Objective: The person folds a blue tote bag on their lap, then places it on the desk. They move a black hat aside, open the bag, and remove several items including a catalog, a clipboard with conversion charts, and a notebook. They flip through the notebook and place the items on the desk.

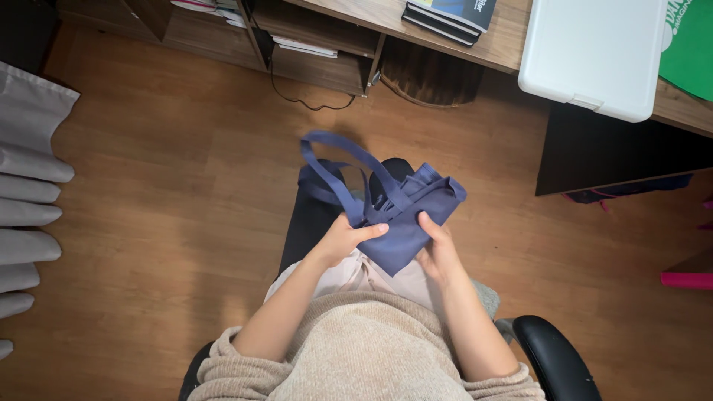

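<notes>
The wooden floor (171, 223) fills most of the view. A wooden worktop (505, 44) runs along the top edge, with open shelves (312, 44) below it at the left. A seated person in a beige sweater (364, 349) occupies the lower centre; a black chair armrest (557, 356) shows at lower right, and grey curtain folds (30, 208) hang at the left edge.

The blue cloth bag (412, 219) lies partly folded above the person's lap, in front of the knees. Its long handles (334, 167) loop loose up and to the left, clear of both hands.

Grip state: the left hand (345, 241) is closed on the left edge of the bag, thumb on top, near the base of the handles. The right hand (438, 249) is closed on the lower right edge, fingers under the cloth and thumb pressed on top.

Risk, as a judgement:
- The loose handles may snag on a knee or drop away, pulling the folds open.
- The cloth looks limp; a slack pinch on either side may let the layers slide apart.
- The bag has no support under it, so released cloth would fall to the floor.

Packages and labels:
- A white rectangular plastic lid or box (594, 52) lies on the worktop at upper right.
- A green bag with white print (691, 44) lies just beside it at the corner.
- A stack of dark books (449, 18) lies at top centre; the top cover is dark with a yellow-blue patch.
- A pink object (687, 280) shows at the right edge, kind unclear.
</notes>
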